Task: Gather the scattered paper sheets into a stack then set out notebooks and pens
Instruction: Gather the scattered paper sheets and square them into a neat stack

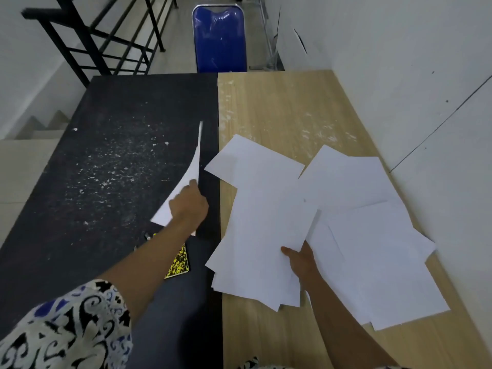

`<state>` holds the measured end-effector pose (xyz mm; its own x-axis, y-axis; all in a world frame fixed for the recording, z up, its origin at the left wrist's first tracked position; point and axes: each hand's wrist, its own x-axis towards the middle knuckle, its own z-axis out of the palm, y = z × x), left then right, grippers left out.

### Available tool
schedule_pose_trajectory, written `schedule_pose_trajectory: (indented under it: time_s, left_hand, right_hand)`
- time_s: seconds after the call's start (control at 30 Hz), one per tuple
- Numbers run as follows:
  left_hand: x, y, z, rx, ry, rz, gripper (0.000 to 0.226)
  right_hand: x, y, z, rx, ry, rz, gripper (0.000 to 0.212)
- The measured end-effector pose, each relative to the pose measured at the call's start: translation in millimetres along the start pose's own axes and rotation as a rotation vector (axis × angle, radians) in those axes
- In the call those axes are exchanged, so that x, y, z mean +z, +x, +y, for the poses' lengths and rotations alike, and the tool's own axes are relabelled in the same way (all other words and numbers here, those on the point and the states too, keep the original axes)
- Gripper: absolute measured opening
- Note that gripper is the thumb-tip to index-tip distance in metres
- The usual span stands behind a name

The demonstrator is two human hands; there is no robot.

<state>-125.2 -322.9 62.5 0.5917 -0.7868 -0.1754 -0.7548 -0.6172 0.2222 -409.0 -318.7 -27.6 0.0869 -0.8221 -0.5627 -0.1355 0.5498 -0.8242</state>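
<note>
The left hand (189, 202) is pinching one curling white paper sheet (186, 179) above the black tabletop (106, 155) while the right hand (302, 258) is gripping a loose white bundle (263, 235) on the pale wooden tabletop (279, 107) — gathering looks barely half done, with the yellow-speckled notebook (179, 262) lying unplaced.

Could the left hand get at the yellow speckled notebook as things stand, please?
Probably not right away: the left hand is shut on a curled sheet, and its own forearm lies across the yellow speckled notebook.
</note>
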Motion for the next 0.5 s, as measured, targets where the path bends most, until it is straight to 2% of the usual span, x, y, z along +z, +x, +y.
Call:
schedule_pose_trajectory:
  time_s: [0.13,0.23,0.37,0.43,0.5]
  left_hand:
    - [31.0,-52.0,30.8,0.063,0.035,-0.251,0.043]
    - [52.0,-90.1,48.7,0.218,0.109,-0.394,0.044]
    - [71.2,-124.2,61.0,0.408,0.12,-0.658,0.068]
    - [76.1,-130.8,59.9,0.448,0.05,-0.799,0.08]
    - [78.7,-133.0,57.5,0.456,-0.092,-0.887,0.078]
  right_hand:
    - [3.7,-14.0,5.4,0.001,0.004,-0.029,0.052]
    - [2.9,-22.2,6.9,0.018,0.006,-0.04,0.045]
    - [1.4,-26.2,5.7,0.117,0.158,-0.027,0.031]
    - [0.1,-27.1,5.7,0.146,0.202,-0.051,0.039]
    - [-2.0,-28.7,5.6,0.074,0.095,-0.048,0.038]
